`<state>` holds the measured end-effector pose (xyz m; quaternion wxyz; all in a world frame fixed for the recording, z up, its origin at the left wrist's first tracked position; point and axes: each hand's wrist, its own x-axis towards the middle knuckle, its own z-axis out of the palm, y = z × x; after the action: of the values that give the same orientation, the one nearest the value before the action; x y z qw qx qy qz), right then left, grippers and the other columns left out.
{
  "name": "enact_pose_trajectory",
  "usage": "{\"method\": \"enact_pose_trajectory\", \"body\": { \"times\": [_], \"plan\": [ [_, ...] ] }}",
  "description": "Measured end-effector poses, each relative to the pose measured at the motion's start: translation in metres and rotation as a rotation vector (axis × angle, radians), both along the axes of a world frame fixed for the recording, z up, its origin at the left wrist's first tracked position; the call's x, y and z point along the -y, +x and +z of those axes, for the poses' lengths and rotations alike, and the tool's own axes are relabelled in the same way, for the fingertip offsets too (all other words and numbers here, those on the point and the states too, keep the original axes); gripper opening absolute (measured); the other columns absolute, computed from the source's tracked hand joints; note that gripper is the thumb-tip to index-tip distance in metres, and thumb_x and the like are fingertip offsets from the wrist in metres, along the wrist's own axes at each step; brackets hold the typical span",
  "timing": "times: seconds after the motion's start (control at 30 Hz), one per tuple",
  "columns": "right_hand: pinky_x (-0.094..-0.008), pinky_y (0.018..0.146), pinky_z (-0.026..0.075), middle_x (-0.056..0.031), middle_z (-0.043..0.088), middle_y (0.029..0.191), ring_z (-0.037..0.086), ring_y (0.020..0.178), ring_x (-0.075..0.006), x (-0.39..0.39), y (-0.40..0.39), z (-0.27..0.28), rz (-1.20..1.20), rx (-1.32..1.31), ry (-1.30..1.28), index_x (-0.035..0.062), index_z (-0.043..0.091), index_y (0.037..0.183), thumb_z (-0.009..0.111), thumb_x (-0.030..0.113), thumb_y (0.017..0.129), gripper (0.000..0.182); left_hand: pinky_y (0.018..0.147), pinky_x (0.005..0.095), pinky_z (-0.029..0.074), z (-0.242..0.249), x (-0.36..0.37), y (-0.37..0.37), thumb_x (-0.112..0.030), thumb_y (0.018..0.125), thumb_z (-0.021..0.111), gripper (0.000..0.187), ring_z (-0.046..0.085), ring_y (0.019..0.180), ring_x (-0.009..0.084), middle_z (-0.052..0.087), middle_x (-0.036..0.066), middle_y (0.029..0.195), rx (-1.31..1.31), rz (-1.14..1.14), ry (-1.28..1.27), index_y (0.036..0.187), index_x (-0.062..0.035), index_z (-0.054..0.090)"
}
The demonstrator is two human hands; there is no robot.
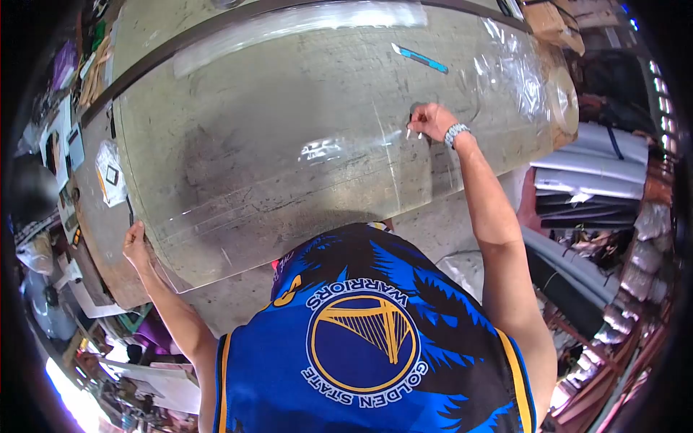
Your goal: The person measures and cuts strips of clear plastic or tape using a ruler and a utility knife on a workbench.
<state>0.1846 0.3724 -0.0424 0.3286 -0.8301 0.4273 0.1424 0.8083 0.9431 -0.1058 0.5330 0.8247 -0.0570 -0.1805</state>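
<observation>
A clear, glossy sheet [253, 209] lies over the large worn tabletop. My right hand [431, 121], with a metal-link band on its wrist, is pinched above the sheet, right of centre; what its fingers hold is too small to name. Beyond it lies a blue cutter knife [421, 58], its tip pointing left. My left hand [135, 242] is at the left end of the table with its fingers pressed together, beside the lower end of a thin dark strip [131, 209]. Whether its fingers hold the strip or the sheet's edge is unclear.
A plastic packet [110, 173] lies at the left. A long dark bar [216, 42] crosses the far side. Crumpled clear film [516, 72] and a tape roll [562, 99] are at the right end. Silvery rolls [592, 169] are stacked right of the table.
</observation>
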Motion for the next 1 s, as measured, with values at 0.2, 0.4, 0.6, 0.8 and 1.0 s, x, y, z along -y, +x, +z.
{"method": "enact_pose_trajectory", "body": {
  "times": [0.2, 0.4, 0.6, 0.8, 1.0],
  "plan": [
    [-0.0437, 0.081, 0.055, -0.0136, 0.076, 0.092, 0.073, 0.09, -0.0331, 0.012, 0.011, 0.003, -0.026, -0.059, -0.079, 0.008, 0.075, 0.095, 0.082, 0.031, 0.084, 0.026, 0.075, 0.0259, 0.055, -0.013, -0.009, 0.016, -0.009, 0.09, 0.081, 0.013, 0.066, 0.079, 0.0124, 0.074, 0.005, 0.091, -0.091, -0.023, -0.071, 0.097, -0.0002, 0.074],
    [-0.0448, 0.083, 0.055, -0.0134, 0.076, 0.096, 0.072, 0.094, -0.0342, 0.014, 0.01, 0.0, -0.037, -0.115, -0.117, 0.0094, 0.073, 0.1, 0.083, 0.036, 0.084, 0.033, 0.064, 0.0234, 0.05, -0.003, -0.003, 0.016, -0.012, 0.09, 0.081, 0.018, 0.061, 0.068, 0.0087, 0.072, 0.004, 0.085, -0.115, -0.022, 0.024, 0.101, -0.0009, 0.073],
    [-0.0428, 0.074, 0.053, -0.0126, 0.073, 0.084, 0.07, 0.082, -0.0306, 0.011, 0.014, 0.009, -0.033, -0.105, -0.19, 0.0051, 0.067, 0.09, 0.086, 0.034, 0.081, 0.036, 0.046, 0.0208, 0.035, 0.004, 0.005, 0.017, -0.012, 0.094, 0.074, 0.012, 0.048, 0.052, 0.0052, 0.065, 0.0, 0.073, -0.143, -0.075, 0.075, 0.1, -0.003, 0.071],
    [-0.0444, 0.072, 0.053, -0.0131, 0.073, 0.085, 0.07, 0.081, -0.0318, 0.014, 0.014, 0.008, -0.003, -0.107, -0.165, 0.007, 0.067, 0.089, 0.087, 0.036, 0.079, 0.037, 0.05, 0.0228, 0.041, 0.004, 0.006, 0.028, -0.019, 0.093, 0.073, 0.018, 0.053, 0.059, 0.0077, 0.064, 0.0, 0.076, -0.137, -0.085, 0.202, 0.105, -0.0045, 0.071],
    [-0.0463, 0.082, 0.055, -0.0117, 0.075, 0.095, 0.072, 0.097, -0.0338, 0.021, 0.013, 0.008, 0.027, -0.136, -0.162, 0.0105, 0.067, 0.092, 0.087, 0.043, 0.079, 0.04, 0.087, 0.0416, 0.057, 0.057, 0.092, -0.049, -0.026, 0.088, 0.076, 0.047, 0.073, 0.099, 0.0315, 0.075, 0.02, 0.11, 0.747, 0.058, 0.939, 0.123, 0.0034, 0.066]
  ]
}}
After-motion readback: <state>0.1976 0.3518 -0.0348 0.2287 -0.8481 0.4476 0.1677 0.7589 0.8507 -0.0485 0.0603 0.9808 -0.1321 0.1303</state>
